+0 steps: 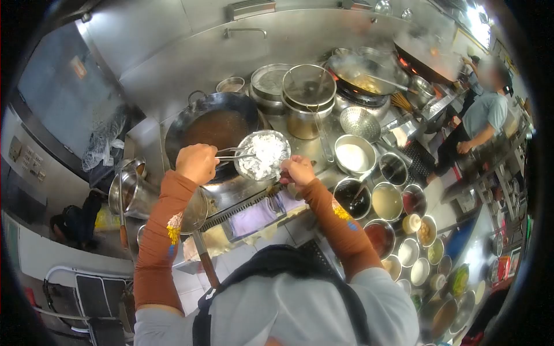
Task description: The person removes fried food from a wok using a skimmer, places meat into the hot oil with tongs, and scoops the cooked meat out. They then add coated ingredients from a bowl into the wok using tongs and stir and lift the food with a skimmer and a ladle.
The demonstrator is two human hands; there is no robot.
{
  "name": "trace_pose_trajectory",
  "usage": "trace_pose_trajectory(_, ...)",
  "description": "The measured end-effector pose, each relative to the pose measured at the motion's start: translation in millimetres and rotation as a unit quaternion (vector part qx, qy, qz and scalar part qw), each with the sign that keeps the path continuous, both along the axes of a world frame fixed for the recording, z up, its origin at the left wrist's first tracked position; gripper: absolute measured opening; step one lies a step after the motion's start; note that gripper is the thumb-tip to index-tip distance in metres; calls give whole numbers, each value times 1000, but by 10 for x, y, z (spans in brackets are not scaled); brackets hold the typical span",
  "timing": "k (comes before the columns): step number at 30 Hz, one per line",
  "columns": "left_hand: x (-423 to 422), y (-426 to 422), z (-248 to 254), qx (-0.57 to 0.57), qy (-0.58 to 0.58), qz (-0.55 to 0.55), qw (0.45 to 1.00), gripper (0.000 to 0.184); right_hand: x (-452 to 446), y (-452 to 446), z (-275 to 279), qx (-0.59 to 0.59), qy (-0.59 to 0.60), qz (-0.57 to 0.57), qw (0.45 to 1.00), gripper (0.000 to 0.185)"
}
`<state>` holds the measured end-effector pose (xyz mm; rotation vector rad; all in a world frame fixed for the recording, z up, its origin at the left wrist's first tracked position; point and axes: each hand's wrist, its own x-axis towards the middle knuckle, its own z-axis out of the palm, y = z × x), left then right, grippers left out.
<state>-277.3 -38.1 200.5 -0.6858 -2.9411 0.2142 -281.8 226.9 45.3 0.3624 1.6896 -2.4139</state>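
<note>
I see the wok (pixel 178 134) at left, a steel pot (pixel 303 125) limiting room beyond, and a bowl (pixel 241 166) of white pieces (pixel 265 153) overlapping the wok's right edge. My right hand (pixel 298 171) grips the bowl's rim; my left hand (pixel 196 163) clamps tongs (pixel 234 157).

I get a fisheye view bowing toward black corners; a white light (pixel 479 23) glares at far right, steam (pixel 424 43) hazes the far woks (pixel 392 70), and the steel wall (pixel 323 37) shines softly.
</note>
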Motion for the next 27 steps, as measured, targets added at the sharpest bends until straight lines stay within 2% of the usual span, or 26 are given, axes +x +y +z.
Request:
trace_pose_trajectory(3,80,48,214,44,50,25,997,17,21,9,39,-15,-1,-22,1000,8)
trace_pose_trajectory(8,58,-43,627,73,177,-38,981,18,32,48,118,-33,-10,-31,999,7)
trace_pose_trajectory(11,-68,-148,892,52,218,-16,974,20,-59,92,69,4,-2,-34,999,7)
trace_pose_trajectory(16,-389,-433,1131,30,242,49,969,20,-173,349,-43,-22,13,-8,1000,6)
trace_pose_trajectory(21,-761,-763,1064,17,213,123,969,18,-88,603,26,34,20,-35,999,7)
trace_pose_trajectory(27,-1282,-1066,575,17,164,150,975,19,-11,613,-25,10,9,-74,997,11)
